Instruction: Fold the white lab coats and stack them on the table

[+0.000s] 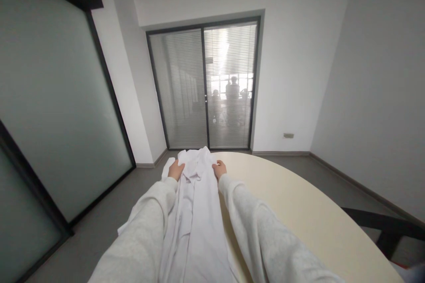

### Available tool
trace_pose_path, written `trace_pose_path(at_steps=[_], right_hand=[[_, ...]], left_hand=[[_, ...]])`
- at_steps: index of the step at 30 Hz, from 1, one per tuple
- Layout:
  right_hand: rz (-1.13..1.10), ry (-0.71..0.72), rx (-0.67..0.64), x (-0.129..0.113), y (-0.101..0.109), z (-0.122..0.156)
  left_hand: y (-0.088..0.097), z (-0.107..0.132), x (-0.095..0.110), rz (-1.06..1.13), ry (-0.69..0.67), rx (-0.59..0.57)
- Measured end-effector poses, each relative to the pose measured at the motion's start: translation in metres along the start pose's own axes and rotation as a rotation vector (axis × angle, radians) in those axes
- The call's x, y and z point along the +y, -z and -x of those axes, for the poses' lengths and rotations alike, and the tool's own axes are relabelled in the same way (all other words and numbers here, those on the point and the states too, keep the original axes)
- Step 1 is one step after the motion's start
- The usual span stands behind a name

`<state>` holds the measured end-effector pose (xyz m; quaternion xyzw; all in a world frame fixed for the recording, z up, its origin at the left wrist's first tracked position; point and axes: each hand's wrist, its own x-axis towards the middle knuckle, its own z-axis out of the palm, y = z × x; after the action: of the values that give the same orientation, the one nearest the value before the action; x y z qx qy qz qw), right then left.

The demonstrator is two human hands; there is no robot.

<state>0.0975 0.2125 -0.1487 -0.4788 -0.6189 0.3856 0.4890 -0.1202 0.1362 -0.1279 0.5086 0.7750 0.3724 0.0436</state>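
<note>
A long white coat (207, 216) lies lengthwise on the table in front of me, its collar end at the far side and its lower part running out of the bottom of the view. Loose folds run down its left half. My left hand (175, 170) grips it near the collar on the left, thumb on top and the other fingers mostly hidden. On the opposite edge, at about the same height, my right hand (219, 169) is closed on the cloth between thumb and curled fingers. Both forearms reach forward in light grey sleeves.
The pale round-edged table (282, 194) extends to the right of the coat. A black chair part (385, 225) stands beside its right edge. Frosted glass panels (59, 97) line the left. Ahead is a glass door with blinds (179, 92), with blurred silhouettes behind it.
</note>
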Motion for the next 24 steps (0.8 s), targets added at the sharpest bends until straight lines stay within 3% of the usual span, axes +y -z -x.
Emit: trace_pose_path(at_steps=[5,11,18,24], right_hand=[[-0.092,0.061,0.068,-0.012,0.015,-0.011],[-0.178,0.155,0.107,-0.025,0.079,-0.028],[-0.181,0.151,0.181,-0.012,0.156,-0.038],[-0.098,0.094,0.135,0.017,0.213,-0.055]], left_hand=[[0.007,-0.002,0.021,0.149,-0.142,0.013],[0.012,-0.009,0.076,0.362,-0.321,-0.063],[-0.017,0.003,0.141,0.725,-0.157,-0.268],[-0.048,0.021,0.174,0.947,0.040,-0.550]])
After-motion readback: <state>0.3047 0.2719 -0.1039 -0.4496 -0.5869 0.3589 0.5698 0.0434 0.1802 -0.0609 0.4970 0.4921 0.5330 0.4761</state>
